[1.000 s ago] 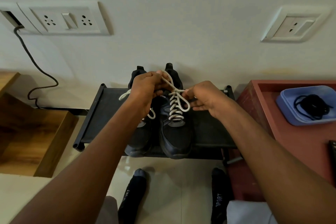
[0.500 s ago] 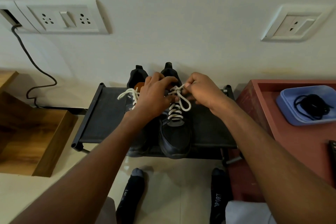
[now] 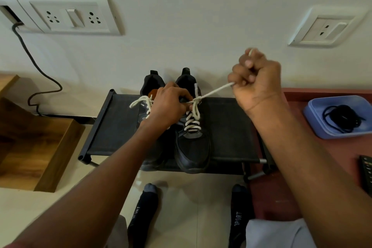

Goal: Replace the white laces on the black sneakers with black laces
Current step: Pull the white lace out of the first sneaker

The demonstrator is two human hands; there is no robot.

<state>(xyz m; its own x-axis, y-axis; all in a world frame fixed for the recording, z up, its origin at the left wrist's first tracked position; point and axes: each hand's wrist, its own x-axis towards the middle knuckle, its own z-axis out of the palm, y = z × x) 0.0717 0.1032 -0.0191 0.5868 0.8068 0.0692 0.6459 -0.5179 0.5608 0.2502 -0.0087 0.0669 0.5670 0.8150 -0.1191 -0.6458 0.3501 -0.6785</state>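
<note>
Two black sneakers stand side by side on a black fabric rack (image 3: 227,127), toes toward me. The right sneaker (image 3: 193,147) carries a white lace (image 3: 193,118) criss-crossed up its front. My right hand (image 3: 255,78) grips one end of that lace in a fist, raised up and to the right, so the strand runs taut to the top eyelets. My left hand (image 3: 169,107) holds the sneaker's collar by the top of the lacing. The left sneaker (image 3: 151,86) is partly hidden under my left arm, its white lace (image 3: 141,102) still looped. Black laces (image 3: 342,118) lie coiled in a blue tray (image 3: 314,111).
The tray sits on a red-brown table (image 3: 332,151) at the right, with a dark remote (image 3: 367,173) near its edge. A wooden step unit (image 3: 40,147) stands at the left. A black cable (image 3: 34,62) hangs from the wall socket. My socked feet (image 3: 145,207) rest on the tiled floor.
My right hand has swung up and to the right, drawing the white lace end out taut from the right sneaker's knot. My left hand stays at the top of the shoe.
</note>
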